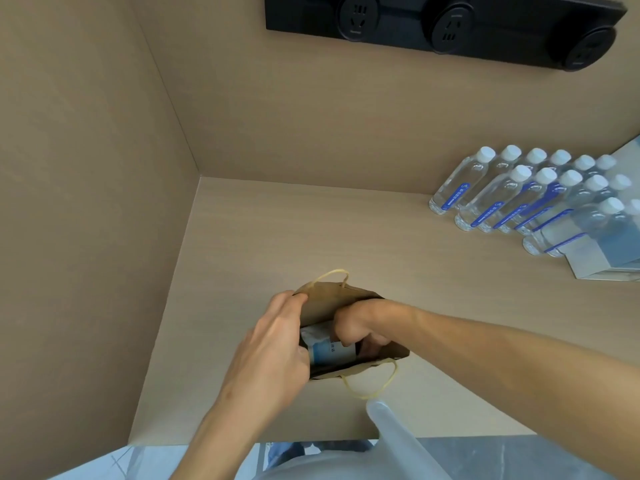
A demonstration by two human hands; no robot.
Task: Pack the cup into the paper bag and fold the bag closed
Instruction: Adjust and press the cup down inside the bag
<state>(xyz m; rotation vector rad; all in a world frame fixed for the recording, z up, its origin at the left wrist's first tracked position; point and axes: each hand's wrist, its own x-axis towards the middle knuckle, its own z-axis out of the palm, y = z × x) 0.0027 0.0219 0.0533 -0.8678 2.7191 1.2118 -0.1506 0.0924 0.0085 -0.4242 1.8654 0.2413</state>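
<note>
A brown paper bag (323,301) with twine handles stands open on the wooden counter (277,237). Inside its mouth lies the cup (330,351), white with a light-blue band, partly hidden. My left hand (273,351) grips the bag's left edge and holds the mouth apart. My right hand (360,327) reaches down into the bag from the right, its fingers curled around the cup's top; the fingertips are hidden inside.
Several water bottles (519,199) with white caps stand in rows at the back right beside a white box (595,261). A side wall (86,202) closes the left. A black socket strip (450,26) is mounted on the back wall.
</note>
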